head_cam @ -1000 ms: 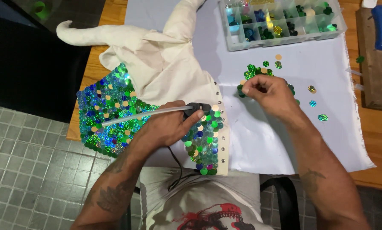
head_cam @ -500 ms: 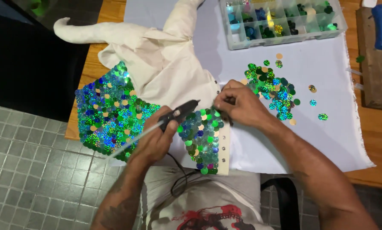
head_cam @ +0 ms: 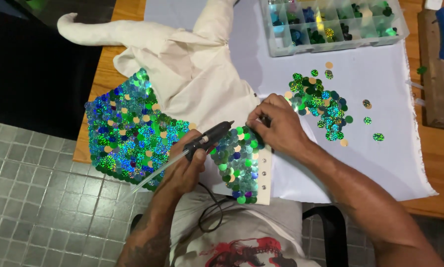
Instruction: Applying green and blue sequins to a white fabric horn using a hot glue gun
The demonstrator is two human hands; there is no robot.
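Left hand (head_cam: 185, 165) is clamped around a black glue gun (head_cam: 208, 139), clear glue stick (head_cam: 155, 173) trailing from its back, nozzle aimed at the sequined garment panel (head_cam: 148, 136). Right hand (head_cam: 276, 126) presses fingertips together on the panel's upper right edge, just past the nozzle; whether it pinches a sequin, cannot tell. Cream fabric (head_cam: 182, 64) extends up from the panel. Loose green sequin pile (head_cam: 318, 106) lies right of the panel on a white cloth (head_cam: 375, 163); clear compartment box (head_cam: 331, 22) above the pile.
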